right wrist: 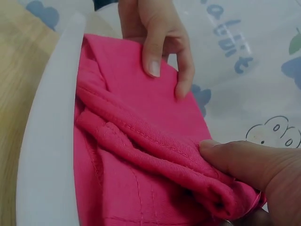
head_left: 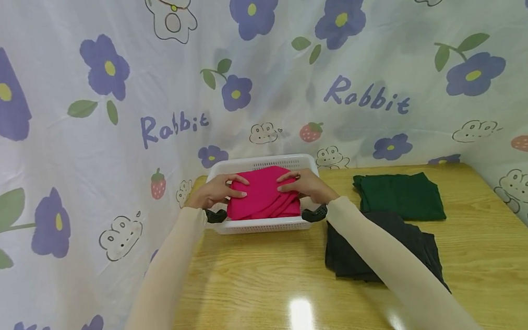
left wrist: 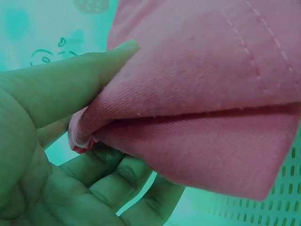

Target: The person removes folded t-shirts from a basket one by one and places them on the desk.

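Observation:
A folded bright pink garment [head_left: 262, 191] with stitched seams sits in a white plastic basket [head_left: 262, 227] with perforated walls. My left hand [head_left: 216, 190] grips the garment's left side; in the left wrist view its thumb [left wrist: 89, 77] lies over the cloth [left wrist: 202, 75] and the other fingers are beneath. My right hand [head_left: 310, 184] holds the opposite side. In the right wrist view the right thumb [right wrist: 249, 162] presses on top of the layered pink folds [right wrist: 141, 127], and the fingers below are mostly hidden by the cloth.
Right of the basket, a folded dark green garment [head_left: 399, 196] lies on the wooden table [head_left: 250, 281]. A black garment [head_left: 393, 243] lies nearer, partly under my right forearm. A patterned curtain [head_left: 275, 80] hangs behind the basket and along the left side.

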### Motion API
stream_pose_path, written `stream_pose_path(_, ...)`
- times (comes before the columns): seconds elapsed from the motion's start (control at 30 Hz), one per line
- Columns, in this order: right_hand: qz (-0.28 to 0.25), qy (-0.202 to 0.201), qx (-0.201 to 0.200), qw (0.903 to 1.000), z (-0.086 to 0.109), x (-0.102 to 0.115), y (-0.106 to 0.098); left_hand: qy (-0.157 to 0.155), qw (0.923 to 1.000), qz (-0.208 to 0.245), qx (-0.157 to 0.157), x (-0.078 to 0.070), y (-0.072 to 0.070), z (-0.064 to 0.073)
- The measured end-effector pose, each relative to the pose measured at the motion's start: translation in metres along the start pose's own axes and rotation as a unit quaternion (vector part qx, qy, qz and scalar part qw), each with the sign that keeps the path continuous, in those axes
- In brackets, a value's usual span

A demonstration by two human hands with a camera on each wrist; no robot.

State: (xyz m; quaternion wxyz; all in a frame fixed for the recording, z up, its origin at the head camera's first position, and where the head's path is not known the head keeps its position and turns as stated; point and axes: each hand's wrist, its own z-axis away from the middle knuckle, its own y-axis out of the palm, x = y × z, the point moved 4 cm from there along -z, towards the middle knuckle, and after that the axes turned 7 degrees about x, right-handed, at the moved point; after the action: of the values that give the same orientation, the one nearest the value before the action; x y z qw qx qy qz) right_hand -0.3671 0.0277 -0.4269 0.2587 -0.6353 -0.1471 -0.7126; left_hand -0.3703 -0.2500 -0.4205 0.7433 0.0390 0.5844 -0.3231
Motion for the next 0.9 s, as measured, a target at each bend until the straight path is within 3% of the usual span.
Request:
stream_pose_path(0.6,0.046,-0.013,-0.024,0.9986,0.022,0.008,-0.020,0.037,0.9991,0.000,-0.023,-0.022,0.011,0.012)
stream_pose_path(0.9,0.070,-0.008,-0.035,0.9969,0.034,0.009,-0.033,0.056,0.9983,0.004,-0.013,-0.033,0.021,0.011)
